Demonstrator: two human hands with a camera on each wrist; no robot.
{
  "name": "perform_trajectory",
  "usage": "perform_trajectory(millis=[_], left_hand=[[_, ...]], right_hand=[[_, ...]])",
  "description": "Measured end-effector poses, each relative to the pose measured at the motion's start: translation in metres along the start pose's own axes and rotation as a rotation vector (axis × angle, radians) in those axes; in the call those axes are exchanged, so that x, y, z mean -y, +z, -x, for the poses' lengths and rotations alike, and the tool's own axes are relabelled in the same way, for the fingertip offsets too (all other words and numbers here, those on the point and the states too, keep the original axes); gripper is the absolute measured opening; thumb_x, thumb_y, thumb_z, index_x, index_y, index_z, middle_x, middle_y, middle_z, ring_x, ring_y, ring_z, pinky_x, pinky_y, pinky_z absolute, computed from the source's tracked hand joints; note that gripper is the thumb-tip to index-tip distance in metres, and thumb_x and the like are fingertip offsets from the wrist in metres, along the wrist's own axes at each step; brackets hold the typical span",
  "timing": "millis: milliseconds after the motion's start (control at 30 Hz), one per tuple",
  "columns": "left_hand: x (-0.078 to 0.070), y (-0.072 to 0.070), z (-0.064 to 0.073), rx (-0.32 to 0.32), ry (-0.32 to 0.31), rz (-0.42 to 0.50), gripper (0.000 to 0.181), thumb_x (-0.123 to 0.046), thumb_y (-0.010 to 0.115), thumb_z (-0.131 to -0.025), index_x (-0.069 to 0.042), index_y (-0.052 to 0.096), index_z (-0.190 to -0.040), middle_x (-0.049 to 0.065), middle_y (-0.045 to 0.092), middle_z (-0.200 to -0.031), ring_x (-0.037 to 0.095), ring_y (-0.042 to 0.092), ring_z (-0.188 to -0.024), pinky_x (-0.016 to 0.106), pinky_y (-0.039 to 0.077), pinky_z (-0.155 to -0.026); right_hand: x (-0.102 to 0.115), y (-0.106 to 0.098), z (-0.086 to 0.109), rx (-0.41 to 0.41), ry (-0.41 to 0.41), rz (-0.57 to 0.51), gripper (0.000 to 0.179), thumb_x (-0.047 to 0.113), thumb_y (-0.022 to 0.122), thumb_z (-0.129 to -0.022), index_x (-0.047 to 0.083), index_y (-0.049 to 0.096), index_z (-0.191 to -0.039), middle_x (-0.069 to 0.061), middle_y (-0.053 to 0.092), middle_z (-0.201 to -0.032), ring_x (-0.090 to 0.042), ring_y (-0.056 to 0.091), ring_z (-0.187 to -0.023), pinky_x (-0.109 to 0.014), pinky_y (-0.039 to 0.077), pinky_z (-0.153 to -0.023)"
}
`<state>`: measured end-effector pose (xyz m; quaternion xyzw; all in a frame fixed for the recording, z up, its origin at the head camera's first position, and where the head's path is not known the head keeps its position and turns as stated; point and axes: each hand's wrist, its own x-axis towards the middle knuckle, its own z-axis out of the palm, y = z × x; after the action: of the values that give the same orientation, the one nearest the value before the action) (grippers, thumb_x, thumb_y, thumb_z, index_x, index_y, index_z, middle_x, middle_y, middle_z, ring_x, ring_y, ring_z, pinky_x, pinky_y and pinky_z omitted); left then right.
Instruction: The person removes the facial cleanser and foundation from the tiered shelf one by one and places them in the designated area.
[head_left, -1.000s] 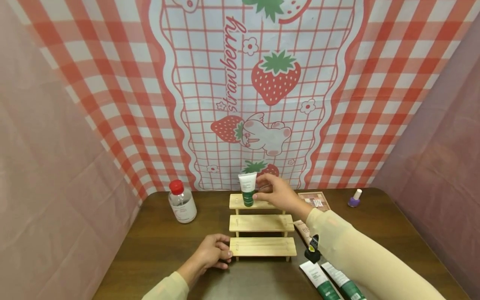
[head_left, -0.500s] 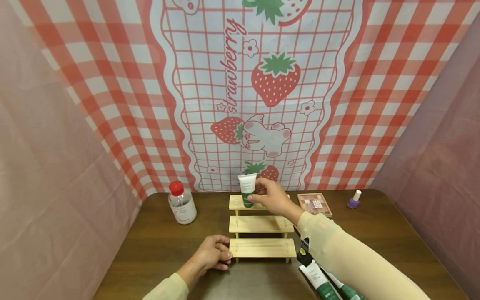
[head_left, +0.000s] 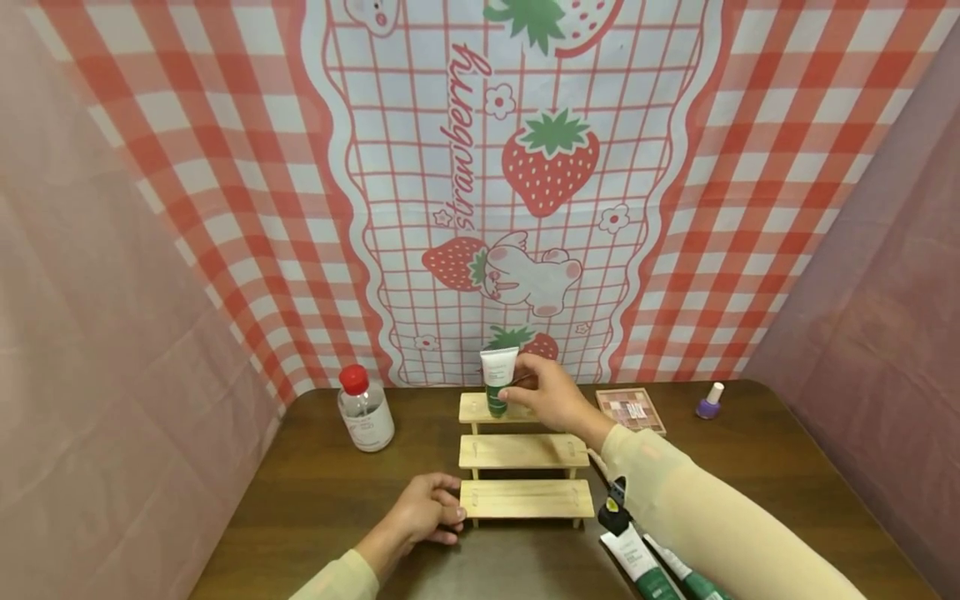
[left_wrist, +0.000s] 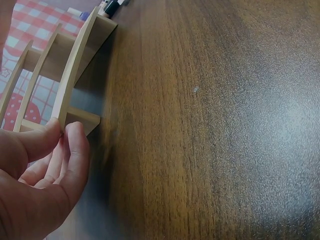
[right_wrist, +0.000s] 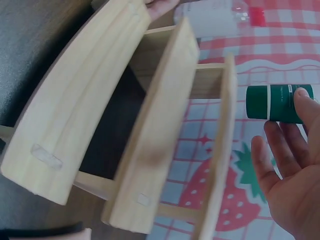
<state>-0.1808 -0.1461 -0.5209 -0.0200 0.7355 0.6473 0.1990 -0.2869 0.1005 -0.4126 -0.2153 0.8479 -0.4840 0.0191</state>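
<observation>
A three-tier wooden display stand (head_left: 527,500) sits on the table. My left hand (head_left: 422,510) pinches the left end of its lowest tier; the left wrist view shows thumb and forefinger (left_wrist: 77,145) meeting at that edge. Up at the top tier (head_left: 472,407), my right hand (head_left: 557,402) holds a small white and green squeeze tube (head_left: 499,371), upright with its cap down. In the right wrist view a narrow gap shows between the green cap (right_wrist: 257,102) and the tier, and the thumb (right_wrist: 303,100) lies along the tube's side.
A clear bottle with a red cap (head_left: 366,412) stands at the left. An eyeshadow palette (head_left: 632,410) and purple nail polish (head_left: 707,403) are at the back right. Two larger white and green tubes (head_left: 637,560) lie front right, one partly under the right sleeve.
The right thumb has come round onto the tube's front since a second ago. The tube has shifted slightly right over the top tier. My left hand stays on the stand.
</observation>
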Motion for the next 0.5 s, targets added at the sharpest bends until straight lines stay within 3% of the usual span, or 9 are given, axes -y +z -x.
perform_trajectory(millis=[167, 300, 500], left_hand=[[0.0, 0.001, 0.001, 0.001, -0.006, 0.004, 0.052, 0.014, 0.071, -0.087, 0.013, 0.049, -0.133, 0.016, 0.065, -0.091, 0.02, 0.066, -0.072, 0.032, 0.065, -0.058], [-0.001, 0.002, 0.001, 0.003, -0.006, 0.008, 0.052, 0.014, 0.071, -0.087, 0.014, 0.049, -0.133, 0.017, 0.065, -0.092, 0.02, 0.066, -0.072, 0.032, 0.065, -0.058], [-0.001, 0.002, 0.0, 0.001, -0.011, 0.001, 0.052, 0.014, 0.07, -0.087, 0.013, 0.049, -0.134, 0.016, 0.065, -0.093, 0.02, 0.066, -0.073, 0.034, 0.066, -0.059]], right_hand=[[0.012, -0.021, 0.01, -0.019, -0.047, 0.004, 0.035, 0.025, 0.08, -0.091, 0.012, 0.067, -0.121, -0.004, 0.072, -0.109, -0.018, 0.069, -0.095, -0.035, 0.062, -0.08], [0.021, -0.044, 0.021, -0.041, -0.029, 0.009, 0.038, 0.028, 0.08, -0.092, 0.011, 0.066, -0.123, -0.006, 0.072, -0.108, -0.02, 0.069, -0.095, -0.034, 0.062, -0.074], [0.014, -0.073, 0.047, -0.068, -0.012, 0.033, 0.04, 0.029, 0.081, -0.09, 0.008, 0.066, -0.121, -0.008, 0.073, -0.108, -0.02, 0.07, -0.094, -0.033, 0.063, -0.08]])
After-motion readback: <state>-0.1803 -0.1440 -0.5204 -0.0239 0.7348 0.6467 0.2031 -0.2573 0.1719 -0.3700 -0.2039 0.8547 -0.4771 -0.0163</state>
